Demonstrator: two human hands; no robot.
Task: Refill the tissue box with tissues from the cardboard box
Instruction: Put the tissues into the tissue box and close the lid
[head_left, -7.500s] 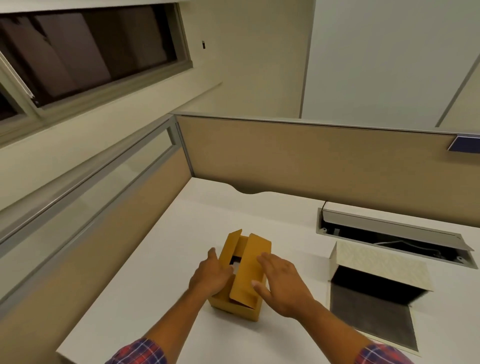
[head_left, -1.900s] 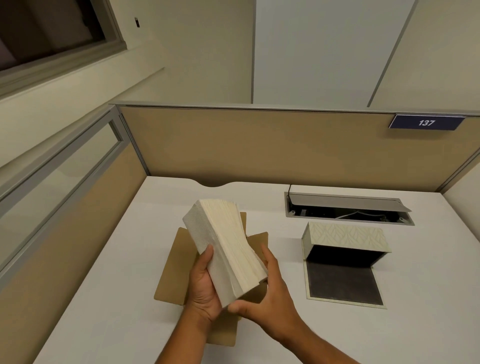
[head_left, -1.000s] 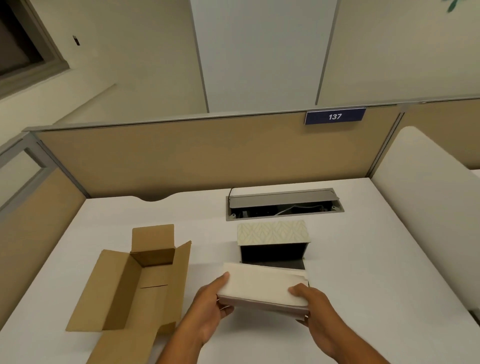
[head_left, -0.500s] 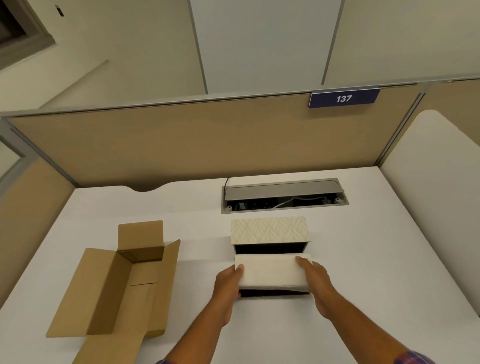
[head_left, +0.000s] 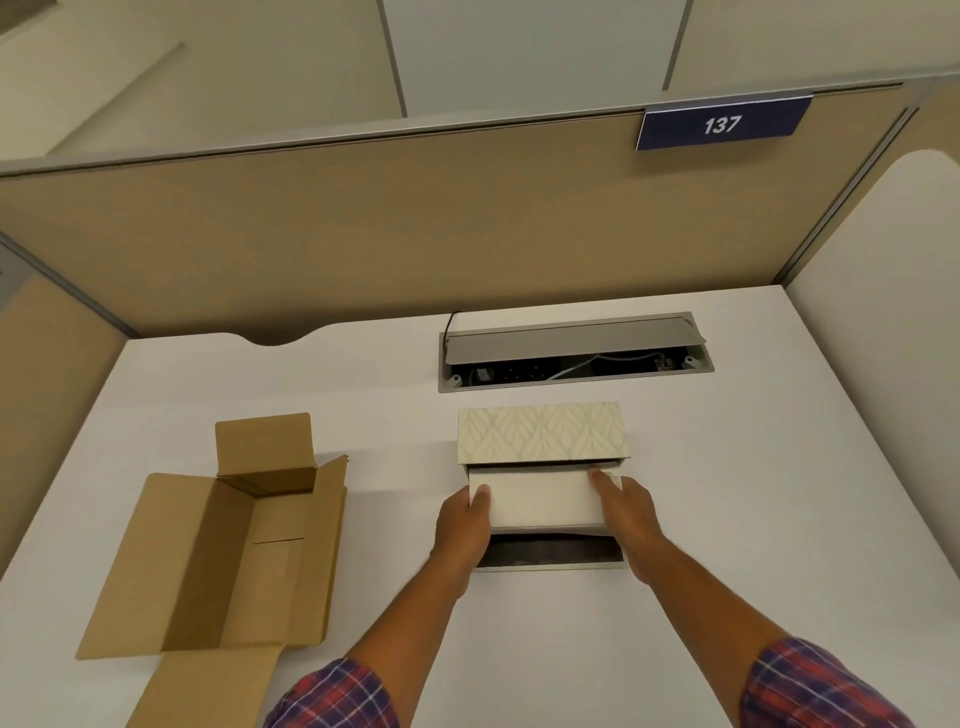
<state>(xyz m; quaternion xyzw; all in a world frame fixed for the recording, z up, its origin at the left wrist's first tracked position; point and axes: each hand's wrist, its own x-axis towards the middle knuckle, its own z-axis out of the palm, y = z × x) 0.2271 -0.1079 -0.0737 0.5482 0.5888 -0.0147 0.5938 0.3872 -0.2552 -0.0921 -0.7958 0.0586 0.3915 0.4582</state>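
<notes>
A cream patterned tissue box (head_left: 543, 433) lies on its side at the middle of the white desk, its dark flap (head_left: 550, 555) folded down flat toward me. A white stack of tissues (head_left: 540, 499) sits partly inside the box's opening. My left hand (head_left: 462, 525) grips the stack's left end and my right hand (head_left: 626, 512) grips its right end. The open brown cardboard box (head_left: 223, 540) lies to the left with its flaps spread, and nothing shows inside it.
An open cable hatch (head_left: 574, 351) with wires is set into the desk (head_left: 779, 493) behind the tissue box. Tan partition panels (head_left: 363, 228) wall the back and left; a blue "137" sign (head_left: 722, 124) hangs at the top right. A white panel (head_left: 883, 312) stands at the right.
I lifted the tissue stack out of the cardboard box, carried it right to the tissue box, and both hands have pushed it further into the opening over the last second.
</notes>
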